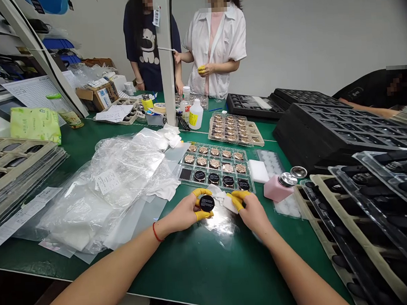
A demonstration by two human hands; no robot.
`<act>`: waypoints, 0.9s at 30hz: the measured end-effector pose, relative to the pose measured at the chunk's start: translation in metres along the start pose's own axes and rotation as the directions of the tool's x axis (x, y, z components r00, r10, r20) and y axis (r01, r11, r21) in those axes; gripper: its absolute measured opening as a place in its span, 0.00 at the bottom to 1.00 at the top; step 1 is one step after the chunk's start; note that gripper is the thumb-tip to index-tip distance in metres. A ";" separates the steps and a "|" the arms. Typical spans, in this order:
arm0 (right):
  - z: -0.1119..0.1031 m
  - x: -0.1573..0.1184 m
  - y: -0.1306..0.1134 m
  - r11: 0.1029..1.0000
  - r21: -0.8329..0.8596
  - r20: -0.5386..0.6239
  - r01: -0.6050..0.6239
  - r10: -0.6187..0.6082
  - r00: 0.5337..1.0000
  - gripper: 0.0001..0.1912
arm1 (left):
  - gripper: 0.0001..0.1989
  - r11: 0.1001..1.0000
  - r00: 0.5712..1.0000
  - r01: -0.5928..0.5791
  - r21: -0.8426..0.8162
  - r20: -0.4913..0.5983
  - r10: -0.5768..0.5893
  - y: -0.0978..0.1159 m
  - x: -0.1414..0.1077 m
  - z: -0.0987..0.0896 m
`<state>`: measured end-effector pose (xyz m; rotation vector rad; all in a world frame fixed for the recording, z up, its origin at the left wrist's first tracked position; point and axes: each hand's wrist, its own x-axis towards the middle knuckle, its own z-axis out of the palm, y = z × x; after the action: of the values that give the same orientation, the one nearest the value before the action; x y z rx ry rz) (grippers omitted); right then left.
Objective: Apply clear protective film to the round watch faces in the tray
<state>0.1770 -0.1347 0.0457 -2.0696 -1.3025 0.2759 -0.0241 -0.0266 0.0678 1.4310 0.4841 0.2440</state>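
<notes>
Disc (206, 203), glossy black, with fine pale lettering

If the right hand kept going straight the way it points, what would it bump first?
Probably the near edge of the clear tray, just beyond the right hand. Depth is hard to judge, so it might pass over and meet a round black disc instead.

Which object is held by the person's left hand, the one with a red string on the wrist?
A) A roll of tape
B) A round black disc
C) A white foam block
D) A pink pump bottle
B. The left hand pinches the round black disc between its yellow finger cots.
</notes>
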 end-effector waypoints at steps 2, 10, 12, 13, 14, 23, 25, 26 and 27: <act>0.003 0.000 -0.001 0.998 -0.026 0.025 0.059 -0.058 0.998 0.12 | 0.27 1.000 1.000 0.004 -0.007 0.001 -0.004 0.000 0.000 0.000; 0.037 0.026 -0.069 0.947 0.285 0.116 0.151 -0.190 0.975 0.17 | 0.30 0.992 0.997 -0.003 -0.124 -0.080 -0.007 -0.006 0.002 0.002; 0.048 0.058 -0.080 0.966 0.217 0.089 0.141 -0.164 0.982 0.17 | 0.29 0.987 0.992 0.068 -0.143 -0.095 -0.083 -0.005 0.003 -0.001; 0.055 0.075 -0.084 0.979 0.150 0.091 0.142 -0.156 0.984 0.17 | 0.28 0.985 0.990 0.095 -0.142 -0.090 -0.108 -0.005 0.003 -0.002; 0.064 0.091 -0.087 0.984 0.110 0.092 0.142 -0.153 0.984 0.18 | 0.26 0.985 0.989 0.109 -0.131 -0.083 -0.120 -0.005 0.002 -0.002; 0.110 0.159 -0.092 0.967 -0.188 0.077 0.174 -0.163 0.984 0.11 | 0.21 0.989 0.995 0.098 -0.110 -0.016 -0.100 -0.019 0.005 -0.001; 0.114 0.170 -0.093 0.963 -0.231 0.075 0.138 -0.123 0.990 0.10 | 0.20 0.990 0.995 0.101 -0.094 -0.013 -0.103 -0.020 0.006 -0.001; 0.116 0.174 -0.094 0.962 -0.242 0.080 0.123 -0.106 0.991 0.10 | 0.20 0.991 0.994 0.103 -0.085 -0.009 -0.104 -0.020 0.006 -0.002; 0.119 0.176 -0.095 0.963 -0.248 0.085 0.110 -0.092 0.992 0.10 | 0.20 0.992 0.995 0.103 -0.079 -0.005 -0.103 -0.019 0.007 -0.002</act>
<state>0.1335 0.0941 0.0455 -2.2102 -1.5505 0.1470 -0.0218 -0.0241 0.0475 1.3249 0.5486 0.1847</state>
